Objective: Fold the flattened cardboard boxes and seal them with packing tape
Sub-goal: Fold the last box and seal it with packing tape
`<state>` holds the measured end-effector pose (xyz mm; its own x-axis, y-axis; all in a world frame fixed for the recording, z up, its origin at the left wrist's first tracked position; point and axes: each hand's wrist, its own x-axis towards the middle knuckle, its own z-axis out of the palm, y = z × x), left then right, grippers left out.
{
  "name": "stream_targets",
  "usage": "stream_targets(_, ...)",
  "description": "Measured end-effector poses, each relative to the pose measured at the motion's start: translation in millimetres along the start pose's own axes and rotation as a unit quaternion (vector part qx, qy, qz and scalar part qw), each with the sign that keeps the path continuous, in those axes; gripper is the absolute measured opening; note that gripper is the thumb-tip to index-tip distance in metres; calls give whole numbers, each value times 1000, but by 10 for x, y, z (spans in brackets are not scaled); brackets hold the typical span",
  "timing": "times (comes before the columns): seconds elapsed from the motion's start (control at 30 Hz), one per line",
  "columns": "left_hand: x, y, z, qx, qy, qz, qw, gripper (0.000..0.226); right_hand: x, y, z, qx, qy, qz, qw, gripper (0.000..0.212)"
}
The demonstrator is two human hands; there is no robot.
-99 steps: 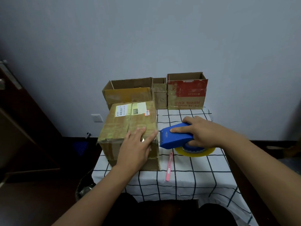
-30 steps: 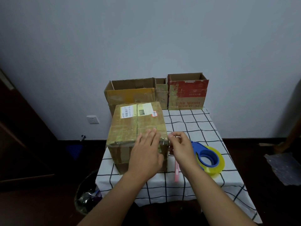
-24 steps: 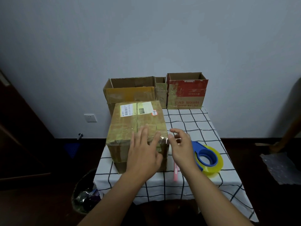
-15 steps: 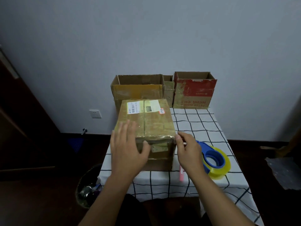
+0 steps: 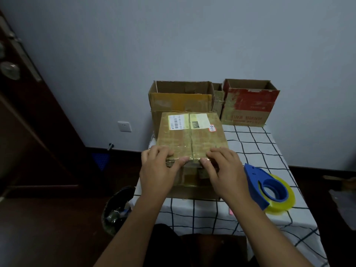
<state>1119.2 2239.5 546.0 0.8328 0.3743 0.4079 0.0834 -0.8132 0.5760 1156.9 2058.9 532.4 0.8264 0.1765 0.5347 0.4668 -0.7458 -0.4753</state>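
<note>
Your left hand (image 5: 159, 168) and right hand (image 5: 223, 167), fingers curled over the closed box (image 5: 191, 139)'s near top edge, seem to be smoothing tape; next, probably reach for the tape dispenser (image 5: 267, 187).

Cardboard box (image 5: 190, 139) wrapped in glossy tape.
Smooth blue plastic is seen on the dispenser (image 5: 259, 182); the worktop (image 5: 256, 143) is covered by checked cloth.
</note>
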Motion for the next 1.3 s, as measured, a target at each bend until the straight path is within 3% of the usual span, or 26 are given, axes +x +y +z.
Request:
stream_targets(0.1,3,-46,80,16,41,29,999,56,9,-24,46,-12,9,3,1000,26)
stream_targets(0.3,-16,-158,96,19,64,72,995,52,-41,48,61,-4,5,-11,1000,47)
stream_targets(0.43,-15,-174,123,47,96,102,989,49,-36,16,88,-49,17,-21,998,38)
stream_targets(0.63,-20,-236,150,59,112,138,982,50,-45,40,52,-69,6,-38,997,45)
stream_targets(0.77,-13,-249,226,76,140,160,974,50,-24,-20,62,-105,19,-45,993,32)
stream_targets(1.0,-10,-336,207,47,118,166,978,48,-21,9,18,-85,1,-40,996,40)
stream_targets(1.3,15,-392,127,-21,77,152,985,39,-20,-12,22,-106,3,-46,993,34)
